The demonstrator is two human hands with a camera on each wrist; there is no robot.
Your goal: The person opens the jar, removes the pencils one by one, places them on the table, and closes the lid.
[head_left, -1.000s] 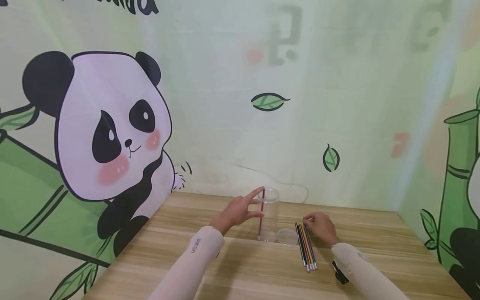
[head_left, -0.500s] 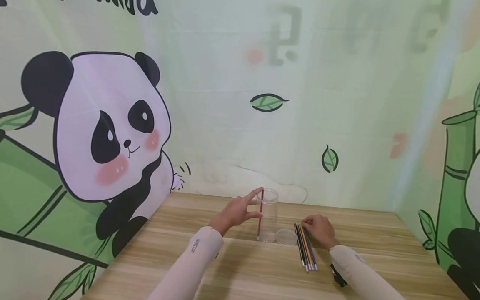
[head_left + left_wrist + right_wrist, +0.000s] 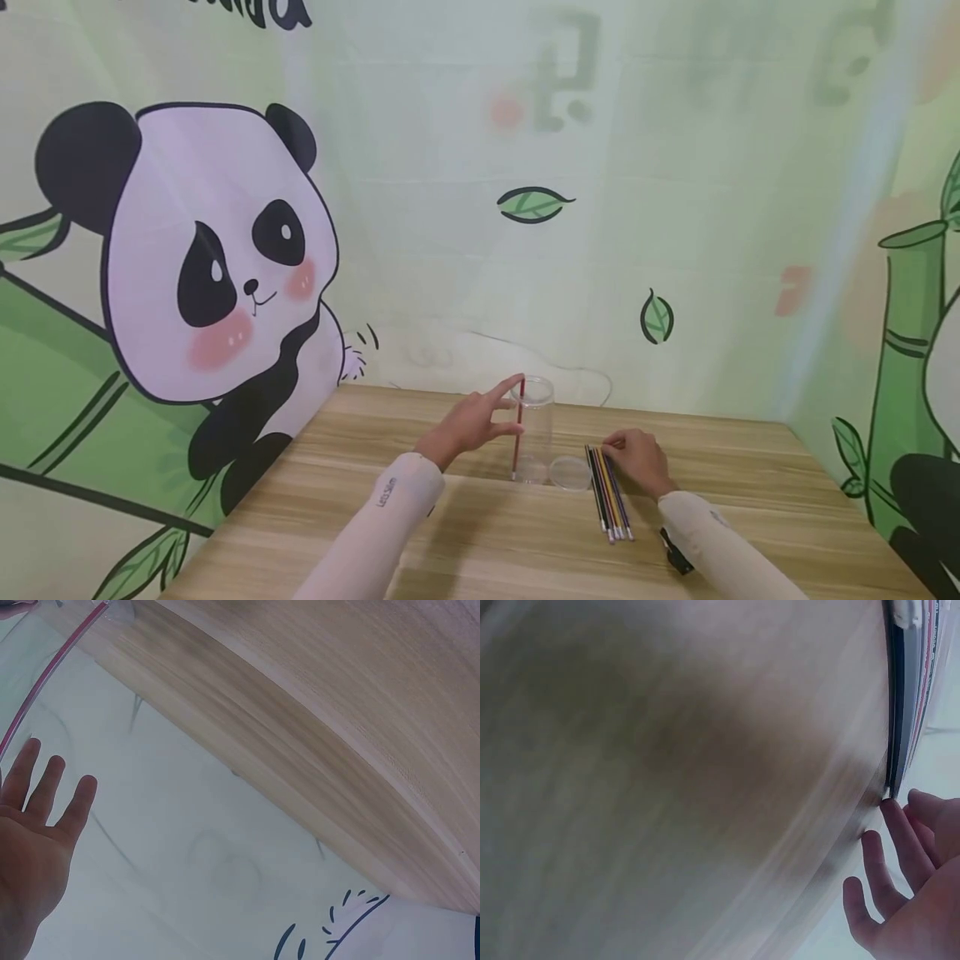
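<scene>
A clear cylindrical jar [image 3: 537, 437] stands upright on the table, with a red pencil [image 3: 517, 442] running along its left side from the rim down to the base. My left hand [image 3: 468, 423] is at that side, index fingertip right at the rim by the pencil's top, thumb against the wall lower down. In the left wrist view its other fingers [image 3: 84, 799] stretch out straight. Several pencils [image 3: 609, 496] lie side by side on the table, white ends toward me. At their far end my right hand [image 3: 639, 457] pinches the tip of the blue pencil [image 3: 617, 487] between thumb and index.
A clear round lid [image 3: 572, 473] lies flat between the jar and the pencils. A small black object [image 3: 677, 552] shows beneath the right sleeve. Behind the wooden table [image 3: 517, 558] hangs a green backdrop [image 3: 435, 250] printed with a panda and leaves.
The head view has shifted slightly. My right hand has come down a touch at the pencils' far end; the left hand, jar and red pencil keep their places.
</scene>
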